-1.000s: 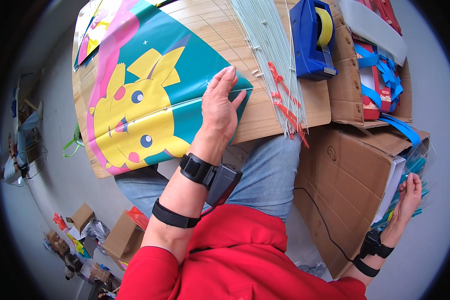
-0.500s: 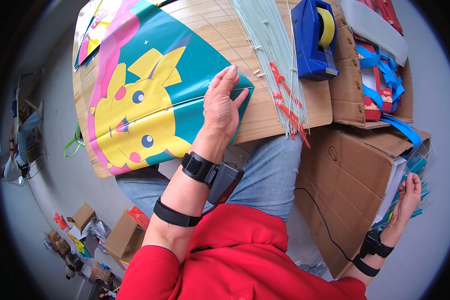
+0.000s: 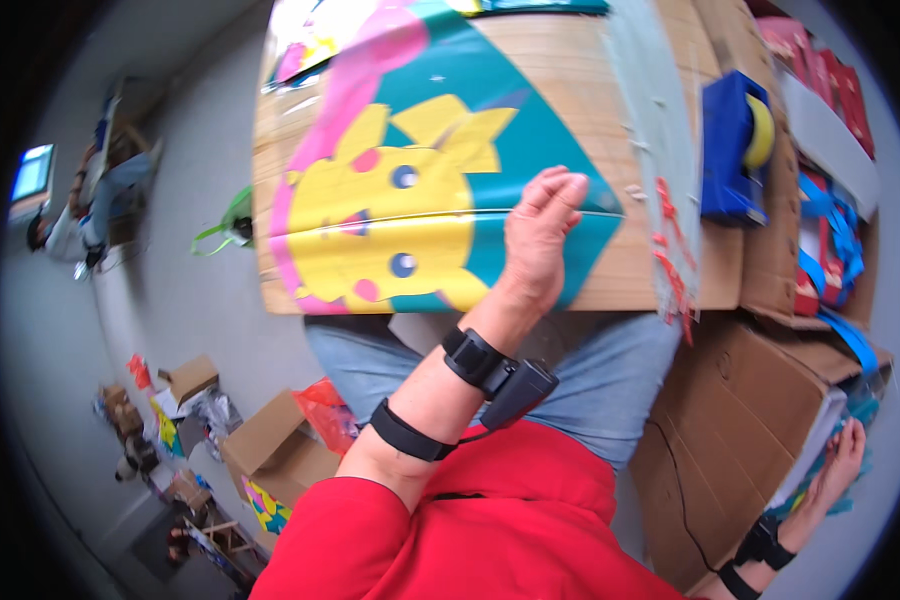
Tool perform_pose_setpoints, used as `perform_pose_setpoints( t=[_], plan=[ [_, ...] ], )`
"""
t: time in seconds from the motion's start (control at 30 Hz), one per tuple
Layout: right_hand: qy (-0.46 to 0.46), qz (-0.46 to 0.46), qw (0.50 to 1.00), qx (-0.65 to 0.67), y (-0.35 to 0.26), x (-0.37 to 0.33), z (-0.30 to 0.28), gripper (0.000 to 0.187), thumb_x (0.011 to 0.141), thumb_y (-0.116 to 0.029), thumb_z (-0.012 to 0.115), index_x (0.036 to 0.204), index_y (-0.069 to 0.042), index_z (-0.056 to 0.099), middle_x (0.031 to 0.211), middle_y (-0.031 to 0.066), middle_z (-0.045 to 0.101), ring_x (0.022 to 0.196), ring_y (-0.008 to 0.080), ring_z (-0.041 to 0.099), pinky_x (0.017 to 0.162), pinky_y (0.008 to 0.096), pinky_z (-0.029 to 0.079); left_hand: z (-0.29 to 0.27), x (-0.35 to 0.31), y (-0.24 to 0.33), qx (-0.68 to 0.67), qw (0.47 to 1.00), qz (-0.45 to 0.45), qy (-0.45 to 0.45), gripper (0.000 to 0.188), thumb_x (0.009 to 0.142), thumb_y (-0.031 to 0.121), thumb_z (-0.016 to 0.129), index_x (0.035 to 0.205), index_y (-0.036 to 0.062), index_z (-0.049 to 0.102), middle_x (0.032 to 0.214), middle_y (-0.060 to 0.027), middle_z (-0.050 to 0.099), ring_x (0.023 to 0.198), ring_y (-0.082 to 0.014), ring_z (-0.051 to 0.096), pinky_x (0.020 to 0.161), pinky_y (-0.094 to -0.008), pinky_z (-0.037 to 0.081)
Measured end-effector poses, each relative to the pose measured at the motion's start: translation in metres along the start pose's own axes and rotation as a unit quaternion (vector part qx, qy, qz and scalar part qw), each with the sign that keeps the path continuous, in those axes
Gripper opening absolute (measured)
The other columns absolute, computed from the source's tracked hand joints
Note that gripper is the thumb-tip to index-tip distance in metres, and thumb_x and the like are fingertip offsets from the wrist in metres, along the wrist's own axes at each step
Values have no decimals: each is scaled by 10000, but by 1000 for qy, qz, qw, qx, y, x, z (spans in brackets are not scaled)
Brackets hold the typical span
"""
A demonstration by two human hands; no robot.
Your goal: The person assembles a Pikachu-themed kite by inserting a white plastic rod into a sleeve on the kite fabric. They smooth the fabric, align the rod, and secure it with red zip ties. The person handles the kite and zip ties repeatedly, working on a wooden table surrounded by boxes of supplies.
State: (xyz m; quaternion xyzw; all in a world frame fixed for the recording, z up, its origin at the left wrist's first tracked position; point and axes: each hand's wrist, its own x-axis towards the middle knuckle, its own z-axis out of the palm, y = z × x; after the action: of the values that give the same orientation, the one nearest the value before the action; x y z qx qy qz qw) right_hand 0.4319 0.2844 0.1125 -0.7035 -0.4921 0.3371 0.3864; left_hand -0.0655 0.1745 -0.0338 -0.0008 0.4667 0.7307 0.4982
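A large glossy plastic sheet [image 3: 530,140] lies on the wooden table before me, teal and pink with a yellow cartoon animal and a crease running across it. My left hand [image 3: 538,240] is over its right-hand corner, fingers loosely bent, with nothing visible in them. Blur hides whether it presses on the sheet. Low at the far right, my right hand [image 3: 838,468] is beside teal plastic packs [image 3: 863,410] at the cardboard box's open side. Its fingers are closed together, and what they grip, if anything, cannot be made out.
Thin white rods [image 3: 660,130] with red ties [image 3: 673,255] lie right of the sheet. Beyond them are a blue tape dispenser [image 3: 730,150] and a cardboard box with blue ribbons [image 3: 838,235]. A large carton [image 3: 740,430] stands below. Another person [image 3: 75,235] is far left.
My view has shifted, so the table and sheet appear further right. My left hand stays near the sheet's corner, its fingers more bent. My right hand remains beside the teal packs.
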Motion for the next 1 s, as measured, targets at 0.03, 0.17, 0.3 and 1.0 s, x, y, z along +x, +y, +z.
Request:
perform_pose_setpoints(
  t=[0.03, 0.17, 0.3, 1.0],
  plan=[
    [-16, 4, 1000, 5, 0, -3, 6, 174, 896, -140, 580, 1036, -48, 536, 752, -47, 476, 651, 30, 416, 595, 175, 354, -9, -9, 16, 38, 999, 29, -1, 197, 858, 211, 629, 1016, 93, 611, 1223, 14, 440, 1023, -82, 443, 856, -278, 346],
    [-92, -20, 994, -51, -14, -30, 59, 119, 901, -129, 569, 990, -56, 539, 767, -53, 478, 646, 22, 394, 588, 162, 330, -76, -39, 57, 126, 988, 86, 24, 133, 855, 170, 627, 946, 74, 632, 1316, 10, 354, 1046, -81, 418, 853, -252, 327],
    [-157, -15, 985, -66, -46, -89, 126, 72, 894, -110, 573, 937, -67, 535, 793, -50, 479, 652, 19, 380, 584, 158, 306, -157, -76, 101, 152, 980, 110, 69, 78, 869, 126, 597, 912, 82, 644, 1421, -7, 284, 1075, -67, 416, 846, -247, 339],
    [-239, 5, 963, -125, -98, -154, 204, 67, 882, -80, 576, 924, -64, 527, 823, -35, 490, 629, 22, 378, 558, 162, 306, -257, -68, 146, 168, 979, 47, 107, 36, 857, 155, 623, 876, 150, 654, 1458, 24, 228, 1094, -69, 433, 860, -255, 368]
  ],
)
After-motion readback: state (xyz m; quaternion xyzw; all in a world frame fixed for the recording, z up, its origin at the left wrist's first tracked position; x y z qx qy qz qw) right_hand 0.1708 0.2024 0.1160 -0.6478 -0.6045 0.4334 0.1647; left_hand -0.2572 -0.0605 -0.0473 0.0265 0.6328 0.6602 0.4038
